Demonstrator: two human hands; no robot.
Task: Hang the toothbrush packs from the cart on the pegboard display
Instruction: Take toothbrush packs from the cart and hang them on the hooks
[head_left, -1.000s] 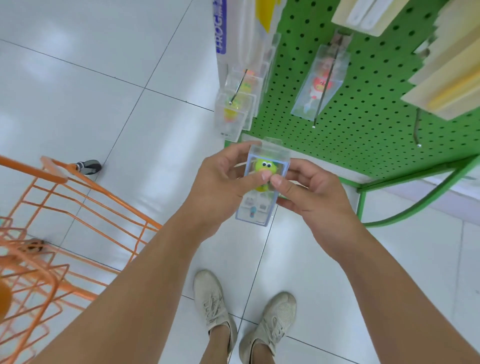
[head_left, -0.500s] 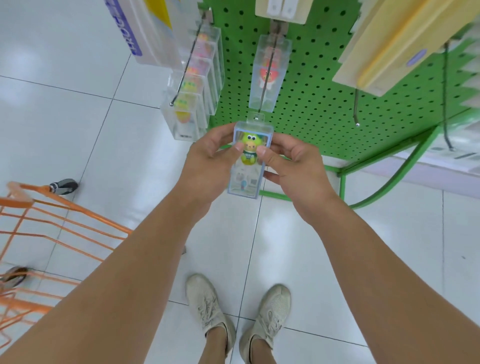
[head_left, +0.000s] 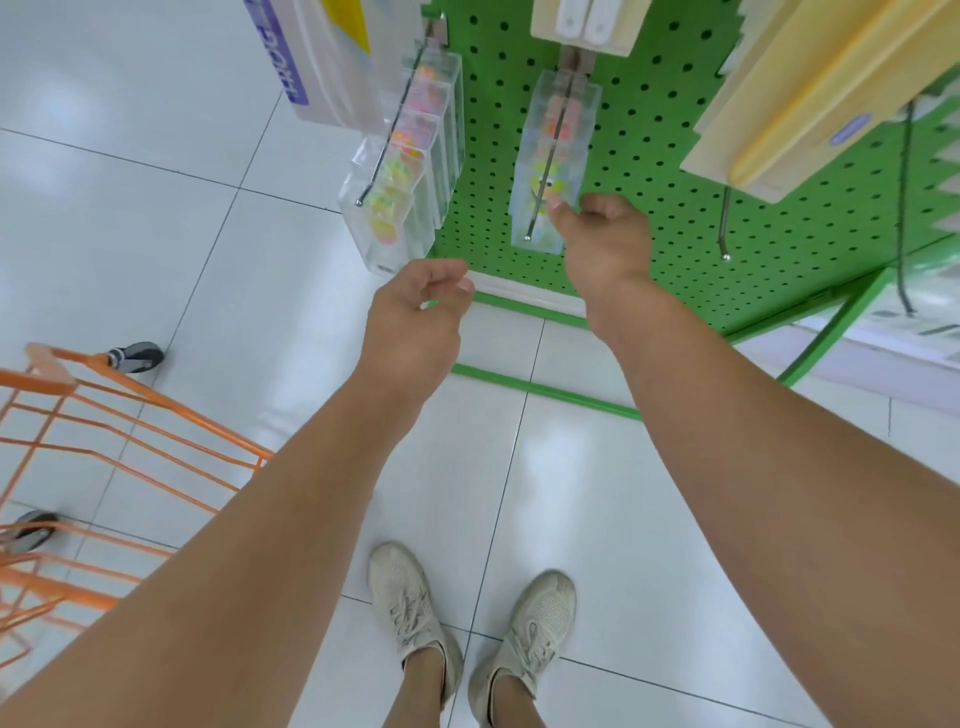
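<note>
Up close, we see our right hand (head_left: 605, 236) raised to the clear toothbrush packs (head_left: 550, 166) strung on the middle peg (head_left: 545, 176) of the green pegboard (head_left: 649, 156), the thumb touching the front pack near the peg's ball tip while the other fingers curl loosely behind; we cannot tell whether they pinch it. Our left hand (head_left: 415, 312) hangs lower and apart from the board, fingers loosely curled around nothing. On the left peg (head_left: 389, 124) a fuller row of toothbrush packs (head_left: 400, 176) crowds out toward us, and a bare hook (head_left: 723, 228) juts from the board just right of our right hand. Cream-yellow boxed goods (head_left: 789, 98) overhang from the upper right, another cream pack (head_left: 587, 23) sits above the middle peg, and a white package with blue lettering (head_left: 311, 62) hangs at the upper left. The orange wire cart (head_left: 104, 415) stands at the left edge on the white tiled floor (head_left: 130, 182), well apart from both hands. Our beige sneakers (head_left: 467, 613) point toward the display's green base frame (head_left: 545, 389).
</note>
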